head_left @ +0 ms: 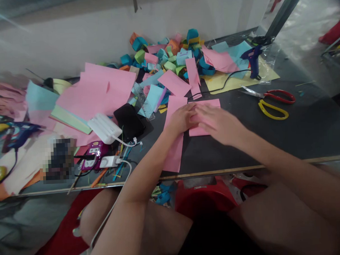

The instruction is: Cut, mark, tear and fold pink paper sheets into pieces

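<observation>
Left hand [182, 118], right hand [225, 127] — both open, pressing paper [197, 131] left of the scissors [263, 95] — seemingly to keep it flat.
</observation>
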The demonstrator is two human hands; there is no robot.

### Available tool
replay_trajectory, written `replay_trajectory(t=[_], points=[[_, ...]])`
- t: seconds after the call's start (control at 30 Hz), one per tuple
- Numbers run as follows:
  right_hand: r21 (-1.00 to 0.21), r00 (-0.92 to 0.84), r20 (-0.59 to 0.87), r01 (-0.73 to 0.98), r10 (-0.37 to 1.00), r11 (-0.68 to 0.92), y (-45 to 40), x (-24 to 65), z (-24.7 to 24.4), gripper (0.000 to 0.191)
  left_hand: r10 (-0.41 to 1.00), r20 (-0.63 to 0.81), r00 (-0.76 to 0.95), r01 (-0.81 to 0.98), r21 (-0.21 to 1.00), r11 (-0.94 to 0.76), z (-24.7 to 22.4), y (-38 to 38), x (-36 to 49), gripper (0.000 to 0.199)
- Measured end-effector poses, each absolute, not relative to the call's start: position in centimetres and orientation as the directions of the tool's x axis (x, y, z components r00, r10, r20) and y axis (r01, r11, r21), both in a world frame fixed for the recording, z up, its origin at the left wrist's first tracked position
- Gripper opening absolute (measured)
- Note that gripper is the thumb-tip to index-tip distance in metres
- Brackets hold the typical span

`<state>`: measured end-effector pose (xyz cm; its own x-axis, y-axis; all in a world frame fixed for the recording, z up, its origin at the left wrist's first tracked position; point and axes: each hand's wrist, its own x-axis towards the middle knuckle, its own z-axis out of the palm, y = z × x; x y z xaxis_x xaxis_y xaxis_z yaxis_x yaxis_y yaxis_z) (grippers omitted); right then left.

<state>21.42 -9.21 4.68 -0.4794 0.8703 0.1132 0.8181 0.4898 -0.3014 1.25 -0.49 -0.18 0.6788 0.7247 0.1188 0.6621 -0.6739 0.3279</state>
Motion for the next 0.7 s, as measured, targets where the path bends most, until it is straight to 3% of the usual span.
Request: replay_trajectory(t=[0.23, 0.4, 0.7], points=[[-0.292, -0.573, 0.027, 0.779, 0.819, 0.555, -13.6, 21.4, -0.3, 0.085, 0.717, 0.117, 0.687, 0.663, 0.302, -0.685, -0.1, -0.6, 1.3, 0.054], [-0.302, -0.668, -0.003, 0.71, 0.745, 0.636, -15.5, 23.7, 0.8, 0.079, 0.716, 0.127, 0.687, 0.655, 0.319, -0.685, -0.6, -0.2, 1.2, 0.071], [-0.357, -0.716, 0.002, 0.652, 0.698, 0.669, -13.2, 22.3, 1.6, 0.069, 0.721, 0.149, 0.677, 0.653, 0.329, -0.682, -1.1, 0.0, 1.4, 0.071]])
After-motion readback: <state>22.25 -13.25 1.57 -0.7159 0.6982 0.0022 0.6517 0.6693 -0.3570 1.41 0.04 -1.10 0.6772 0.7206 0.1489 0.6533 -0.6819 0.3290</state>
